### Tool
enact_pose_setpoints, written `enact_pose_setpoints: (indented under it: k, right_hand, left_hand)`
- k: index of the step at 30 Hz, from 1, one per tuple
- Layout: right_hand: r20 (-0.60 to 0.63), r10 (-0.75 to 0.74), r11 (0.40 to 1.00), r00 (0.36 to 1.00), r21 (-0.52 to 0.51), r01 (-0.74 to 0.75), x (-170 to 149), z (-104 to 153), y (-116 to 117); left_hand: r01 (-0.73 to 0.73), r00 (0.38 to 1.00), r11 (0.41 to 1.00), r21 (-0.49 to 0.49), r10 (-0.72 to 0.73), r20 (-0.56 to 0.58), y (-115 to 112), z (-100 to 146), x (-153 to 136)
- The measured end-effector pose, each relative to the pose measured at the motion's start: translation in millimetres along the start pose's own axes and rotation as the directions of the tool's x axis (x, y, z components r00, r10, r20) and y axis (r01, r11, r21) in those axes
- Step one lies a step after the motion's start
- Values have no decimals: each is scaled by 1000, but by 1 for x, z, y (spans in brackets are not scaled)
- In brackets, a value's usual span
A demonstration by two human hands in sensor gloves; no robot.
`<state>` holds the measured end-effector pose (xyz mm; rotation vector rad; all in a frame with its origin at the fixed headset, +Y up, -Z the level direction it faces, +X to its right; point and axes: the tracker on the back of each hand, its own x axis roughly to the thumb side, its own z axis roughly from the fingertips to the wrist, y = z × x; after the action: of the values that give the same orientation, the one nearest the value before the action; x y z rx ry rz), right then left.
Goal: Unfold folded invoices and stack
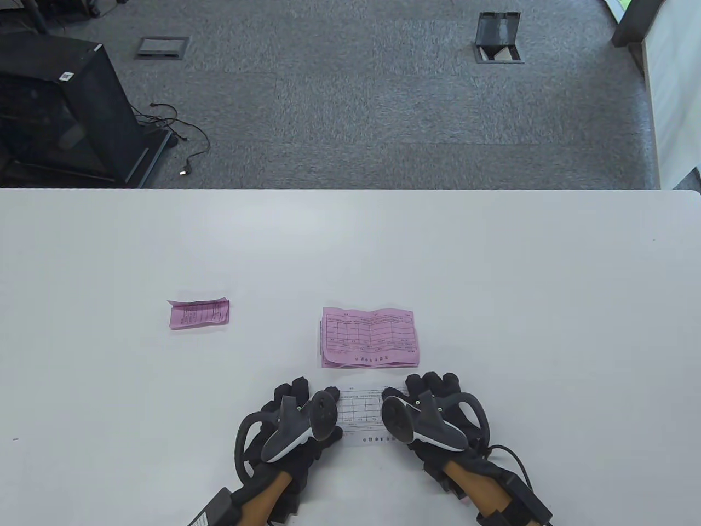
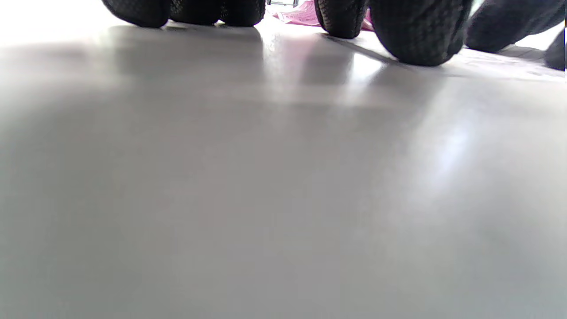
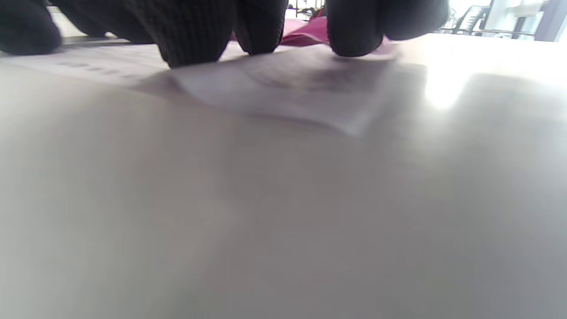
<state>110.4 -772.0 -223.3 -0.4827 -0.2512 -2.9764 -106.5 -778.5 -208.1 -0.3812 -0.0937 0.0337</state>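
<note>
Gloved left hand [image 1: 293, 424] and right hand [image 1: 432, 413] press fingertips [image 3: 190, 44] flat on white printed invoice sheet [image 1: 361, 413], likely smoothing creases before stacking onto pink unfolded pile [image 1: 369, 337].

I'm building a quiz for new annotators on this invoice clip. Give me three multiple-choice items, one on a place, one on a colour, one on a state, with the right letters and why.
1. Where does the small folded pink invoice lie on the table?
A. Left of the pink stack
B. On top of the pink stack
C. Under the right hand

2. What colour is the sheet between the hands?
A. Pink
B. White
C. Yellow

3. How does the top sheet of the pink stack lie?
A. Rolled up
B. Folded in four
C. Unfolded, creased

Key: 1 A, it sits alone, well left of the stack. 2 B, the white sheet lies under the fingers of the left hand and right hand. 3 C, its whole printed grid shows.
</note>
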Motion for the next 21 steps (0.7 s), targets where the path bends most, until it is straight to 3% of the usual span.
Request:
enact_pose_setpoints:
  k: [5, 13, 18, 21]
  right_hand:
    - [-77, -5, 998, 997, 61, 9, -26, 2, 0]
    - [-139, 18, 995, 990, 102, -3, -35, 4, -3]
    - [-132, 6, 1000, 991, -18, -9, -31, 7, -12]
    - [-90, -97, 990, 991, -111, 87, -22, 11, -26]
  left_hand:
    - [-9, 1000, 1000, -2, 9, -2, 0, 0, -1]
    - [-15, 1000, 1000, 2, 15, -2, 0, 0, -4]
    - [-12, 1000, 1000, -1, 12, -1, 0, 0, -4]
    - [-11, 1000, 1000, -3, 11, 0, 0, 0, -4]
